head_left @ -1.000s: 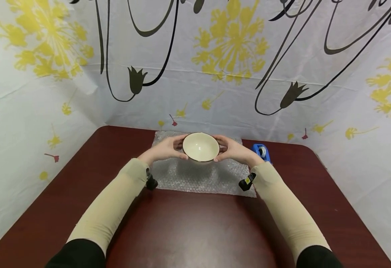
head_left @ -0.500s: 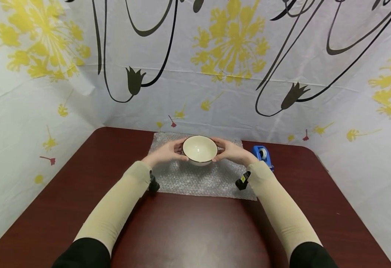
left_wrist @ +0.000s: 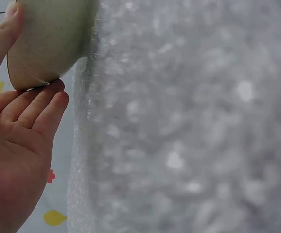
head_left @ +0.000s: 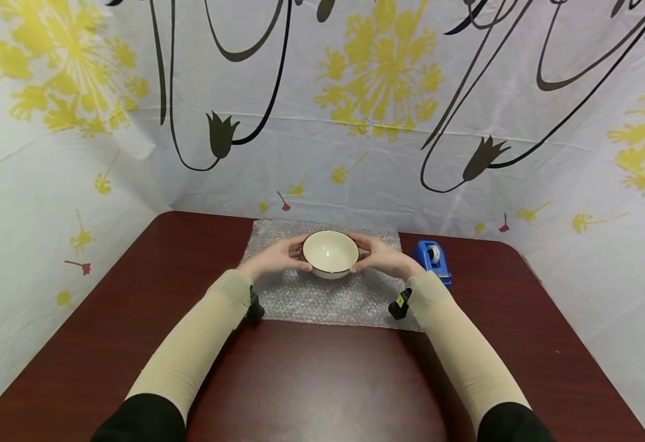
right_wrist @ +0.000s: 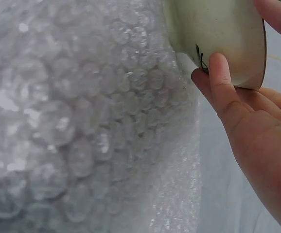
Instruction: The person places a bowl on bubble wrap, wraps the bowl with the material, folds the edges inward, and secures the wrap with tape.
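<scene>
A cream bowl (head_left: 330,252) with a dark rim sits upright between my two hands, over a sheet of bubble wrap (head_left: 322,304). My left hand (head_left: 274,257) grips its left side, thumb toward me and fingers round the far side. On the opposite side my right hand (head_left: 384,257) holds it the same way. In the left wrist view the fingertips (left_wrist: 55,90) touch the bowl wall (left_wrist: 53,39). The right wrist view shows a small dark mark on the bowl wall (right_wrist: 228,34). The bowl's foot is at or just over the wrap; I cannot tell whether it touches.
A blue tape dispenser (head_left: 432,261) stands on the dark red table (head_left: 322,380), just beyond my right wrist. Behind the table hangs a white cloth (head_left: 300,141) with yellow flowers and dark stems. Black wrist cameras are strapped under both sleeves.
Both hands have lowered the bowl a little toward the bubble wrap and more of its outer wall shows. The grip is unchanged. The head view has shifted slightly.
</scene>
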The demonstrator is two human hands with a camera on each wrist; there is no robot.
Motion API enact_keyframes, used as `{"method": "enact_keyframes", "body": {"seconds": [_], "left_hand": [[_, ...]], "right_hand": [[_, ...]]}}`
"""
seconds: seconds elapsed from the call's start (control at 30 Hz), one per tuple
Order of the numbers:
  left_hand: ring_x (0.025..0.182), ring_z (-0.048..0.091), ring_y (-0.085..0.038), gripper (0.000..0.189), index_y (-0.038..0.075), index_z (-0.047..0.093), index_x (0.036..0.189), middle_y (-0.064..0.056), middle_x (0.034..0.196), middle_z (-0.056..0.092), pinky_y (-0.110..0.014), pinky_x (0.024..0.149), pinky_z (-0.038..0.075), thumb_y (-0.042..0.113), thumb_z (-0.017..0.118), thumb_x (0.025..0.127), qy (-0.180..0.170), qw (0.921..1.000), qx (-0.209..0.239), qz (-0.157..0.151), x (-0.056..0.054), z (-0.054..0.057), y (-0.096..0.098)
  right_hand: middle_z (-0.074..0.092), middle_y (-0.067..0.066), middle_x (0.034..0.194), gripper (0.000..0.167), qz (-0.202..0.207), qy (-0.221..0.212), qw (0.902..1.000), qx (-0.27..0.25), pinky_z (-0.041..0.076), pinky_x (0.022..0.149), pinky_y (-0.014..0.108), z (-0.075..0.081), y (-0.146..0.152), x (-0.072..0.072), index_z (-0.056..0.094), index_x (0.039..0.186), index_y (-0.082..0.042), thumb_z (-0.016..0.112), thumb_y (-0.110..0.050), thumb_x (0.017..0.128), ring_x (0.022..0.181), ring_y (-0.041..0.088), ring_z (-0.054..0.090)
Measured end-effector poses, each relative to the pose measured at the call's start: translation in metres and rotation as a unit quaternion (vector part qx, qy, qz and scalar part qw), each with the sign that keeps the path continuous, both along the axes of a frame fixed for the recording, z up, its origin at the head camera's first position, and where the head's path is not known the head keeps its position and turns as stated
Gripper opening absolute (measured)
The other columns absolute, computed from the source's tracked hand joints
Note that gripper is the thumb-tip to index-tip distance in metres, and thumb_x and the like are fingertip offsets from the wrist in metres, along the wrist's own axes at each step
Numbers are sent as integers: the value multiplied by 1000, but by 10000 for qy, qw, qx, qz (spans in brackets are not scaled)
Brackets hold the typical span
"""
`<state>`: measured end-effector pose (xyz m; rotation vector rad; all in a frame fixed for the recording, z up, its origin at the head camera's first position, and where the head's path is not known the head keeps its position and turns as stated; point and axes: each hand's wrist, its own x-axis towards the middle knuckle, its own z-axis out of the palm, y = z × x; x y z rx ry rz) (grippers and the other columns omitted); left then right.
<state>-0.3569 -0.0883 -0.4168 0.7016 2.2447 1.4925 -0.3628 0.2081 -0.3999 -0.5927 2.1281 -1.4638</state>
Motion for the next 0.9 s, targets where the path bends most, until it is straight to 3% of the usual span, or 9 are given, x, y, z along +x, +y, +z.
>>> {"method": "enact_keyframes", "body": {"seconds": [0.6,0.8,0.9], "left_hand": [[139,33,-29,89,8,21,155,-15,156,27,-37,106,38,11,76,85,14,10000,-40,-85,4,1,-3],[139,34,-29,89,11,21,155,-13,156,26,-37,106,38,14,76,85,-66,9999,-108,-79,7,0,0],[139,34,-29,89,12,22,155,-13,156,26,-37,106,38,16,76,85,-97,9999,-132,-22,8,-1,2]], "right_hand": [[18,13,159,98,-50,89,9999,137,50,92,39,-1,-1,9,17,156,-12,78,-4,80,127,38,47],[13,14,160,96,121,-44,9996,255,44,98,48,4,8,10,10,157,-12,73,-5,84,134,40,37],[15,17,159,89,-72,20,9994,337,39,102,54,11,17,8,10,157,-12,68,-7,88,136,41,34]]}}
